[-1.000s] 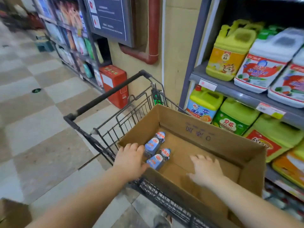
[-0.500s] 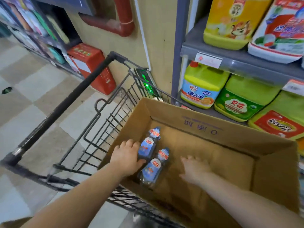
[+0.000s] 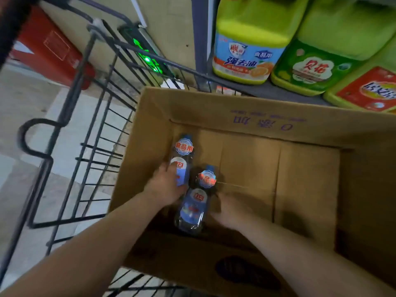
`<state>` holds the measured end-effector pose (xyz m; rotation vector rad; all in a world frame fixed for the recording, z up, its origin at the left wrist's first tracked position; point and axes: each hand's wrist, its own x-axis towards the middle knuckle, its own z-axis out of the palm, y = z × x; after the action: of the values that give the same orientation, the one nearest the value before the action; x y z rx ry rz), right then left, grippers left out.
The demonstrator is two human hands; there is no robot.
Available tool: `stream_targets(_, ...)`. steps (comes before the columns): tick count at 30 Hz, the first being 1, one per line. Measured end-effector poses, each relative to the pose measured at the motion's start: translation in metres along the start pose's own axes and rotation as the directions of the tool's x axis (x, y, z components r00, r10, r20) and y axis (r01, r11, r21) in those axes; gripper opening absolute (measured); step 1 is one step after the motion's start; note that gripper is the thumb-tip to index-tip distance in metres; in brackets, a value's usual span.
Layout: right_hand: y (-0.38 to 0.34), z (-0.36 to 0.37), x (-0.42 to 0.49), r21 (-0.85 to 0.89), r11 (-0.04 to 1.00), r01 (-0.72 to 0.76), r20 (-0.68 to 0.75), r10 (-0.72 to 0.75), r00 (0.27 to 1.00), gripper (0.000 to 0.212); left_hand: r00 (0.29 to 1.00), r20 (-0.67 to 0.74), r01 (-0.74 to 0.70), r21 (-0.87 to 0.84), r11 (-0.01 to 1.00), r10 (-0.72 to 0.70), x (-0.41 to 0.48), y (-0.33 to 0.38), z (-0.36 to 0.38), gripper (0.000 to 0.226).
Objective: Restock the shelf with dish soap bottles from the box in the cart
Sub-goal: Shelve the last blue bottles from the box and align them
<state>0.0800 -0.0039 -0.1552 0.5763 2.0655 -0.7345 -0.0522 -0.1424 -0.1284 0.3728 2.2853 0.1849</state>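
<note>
Both hands have dropped deeper into the box since a moment ago. Left hand curls its fingers over the far bottle at 11 o'clock; right hand touches the near bottle, its grip blurred, so I cannot tell. Each bottle lies flat on the cardboard floor, side by side. Box walls hem them in; cart wires stand at 9 o'clock, shelf jugs at 1 o'clock.
</note>
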Motion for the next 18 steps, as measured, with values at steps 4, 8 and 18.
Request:
stream_targets(4,-0.01,0.021,0.022,0.404,0.914,-0.047,-0.012,0.057,0.998,0.05,0.997,-0.008,0.069,-0.296,0.953,-0.075,0.036,-0.005,0.007,0.058)
stream_targets(8,-0.021,0.042,0.042,0.71,0.685,-0.167,0.045,0.192,0.98,0.06,0.987,-0.013,0.151,-0.238,0.96,-0.158,0.06,0.001,0.021,0.069)
stream_targets(18,-0.001,0.05,0.046,0.781,0.544,-0.308,0.097,0.382,0.919,0.063,0.988,0.064,0.147,-0.161,0.976,-0.138,0.077,0.001,0.032,0.068)
